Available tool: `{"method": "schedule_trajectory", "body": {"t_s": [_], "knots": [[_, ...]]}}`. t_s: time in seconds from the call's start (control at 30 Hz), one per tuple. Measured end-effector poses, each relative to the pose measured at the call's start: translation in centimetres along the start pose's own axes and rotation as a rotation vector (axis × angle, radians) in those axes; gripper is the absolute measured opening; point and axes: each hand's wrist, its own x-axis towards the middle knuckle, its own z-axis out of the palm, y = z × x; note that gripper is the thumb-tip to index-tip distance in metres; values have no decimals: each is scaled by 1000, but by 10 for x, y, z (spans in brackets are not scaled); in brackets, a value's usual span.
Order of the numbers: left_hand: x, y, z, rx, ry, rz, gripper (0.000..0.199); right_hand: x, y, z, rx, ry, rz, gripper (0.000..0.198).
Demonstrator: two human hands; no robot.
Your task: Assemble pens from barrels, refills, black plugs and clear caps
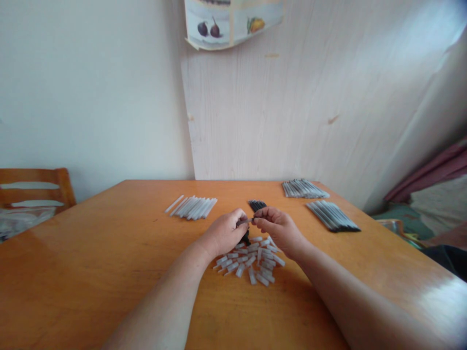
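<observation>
My left hand (229,230) and my right hand (278,226) meet over the middle of the table, fingertips pinched close together. Between them is a small slim pen part (250,220), pale with a dark end; the fingers hide most of it. Beneath my left fingers sits a little heap of small black pieces (245,238). Nearer to me, below both hands, lies a loose pile of translucent white pen caps (251,260). Just beyond my fingertips is a bundle of thin black sticks (257,205), like pen refills, partly covered by my right hand.
White pen tubes (193,207) lie in a row at the back left of the wooden table (109,272). Grey pens with dark ends form one stack (304,188) at the back right and another stack (332,216) nearer. A wooden chair (63,187) stands left.
</observation>
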Motion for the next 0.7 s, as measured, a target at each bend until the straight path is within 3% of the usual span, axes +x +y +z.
{"method": "schedule_trajectory", "body": {"t_s": [0.43, 0.7], "knots": [[0, 5, -2, -56, -26, 12, 25, 0, -2, 0, -37, 0, 0, 20], [-1, 8, -5, 33, -57, 32, 29, 0, -2, -1, -85, -15, -7, 19]]}}
